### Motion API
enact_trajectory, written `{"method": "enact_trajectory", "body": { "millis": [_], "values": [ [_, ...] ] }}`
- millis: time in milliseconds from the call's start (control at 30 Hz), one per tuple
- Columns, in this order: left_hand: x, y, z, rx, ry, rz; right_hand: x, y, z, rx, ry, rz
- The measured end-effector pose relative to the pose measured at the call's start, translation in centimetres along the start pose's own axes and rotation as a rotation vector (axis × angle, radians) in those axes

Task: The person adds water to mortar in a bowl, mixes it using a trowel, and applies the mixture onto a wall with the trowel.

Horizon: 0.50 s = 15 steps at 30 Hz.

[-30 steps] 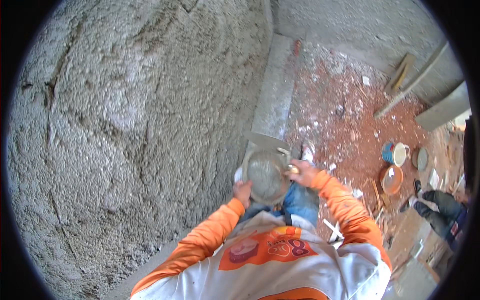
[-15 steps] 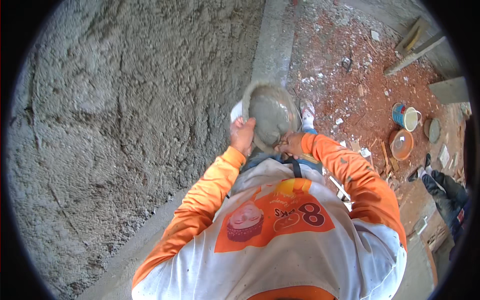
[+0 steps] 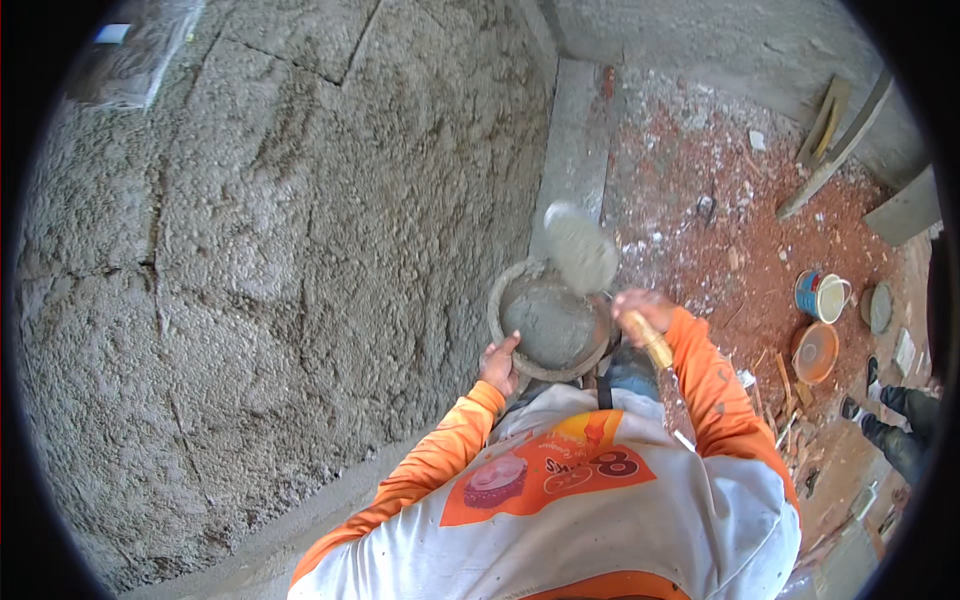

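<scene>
Gripping the pan (image 3: 552, 330) by its rim, the left hand (image 3: 498, 366) held it at chest height, mortar inside. Right hand (image 3: 640, 307) closed on a trowel's (image 3: 581, 247) wooden handle, its loaded blade lifted above the pan, beside the rough wall (image 3: 280, 250).

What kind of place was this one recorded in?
Most likely a building site during plastering: a rough, freshly rendered wall, a pan of wet mortar with a loaded trowel, and a rubble-strewn red dirt floor.
</scene>
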State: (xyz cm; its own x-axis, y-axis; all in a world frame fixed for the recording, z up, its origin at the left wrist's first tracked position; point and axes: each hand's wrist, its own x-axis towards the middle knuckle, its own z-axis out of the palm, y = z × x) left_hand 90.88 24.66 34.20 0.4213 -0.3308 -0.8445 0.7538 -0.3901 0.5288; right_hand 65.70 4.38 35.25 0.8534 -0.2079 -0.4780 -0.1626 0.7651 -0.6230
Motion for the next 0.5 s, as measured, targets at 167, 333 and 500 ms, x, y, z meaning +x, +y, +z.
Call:
{"method": "enact_trajectory", "body": {
  "millis": [167, 333, 500],
  "values": [
    [2.0, 0.0, -2.7, -0.076, 0.005, 0.012, -5.2, -11.8, 0.1, 0.114, 0.458, -0.739],
    [1.3, 0.5, -4.6, -0.046, -0.009, -0.042, -1.5, -17.6, -2.2, 0.021, 1.236, -1.242],
    [-1.2, 2.7, -1.9, 0.097, 0.232, -0.044, 19.4, -18.5, -4.4, -0.187, 1.763, -0.266]
  ]
}}
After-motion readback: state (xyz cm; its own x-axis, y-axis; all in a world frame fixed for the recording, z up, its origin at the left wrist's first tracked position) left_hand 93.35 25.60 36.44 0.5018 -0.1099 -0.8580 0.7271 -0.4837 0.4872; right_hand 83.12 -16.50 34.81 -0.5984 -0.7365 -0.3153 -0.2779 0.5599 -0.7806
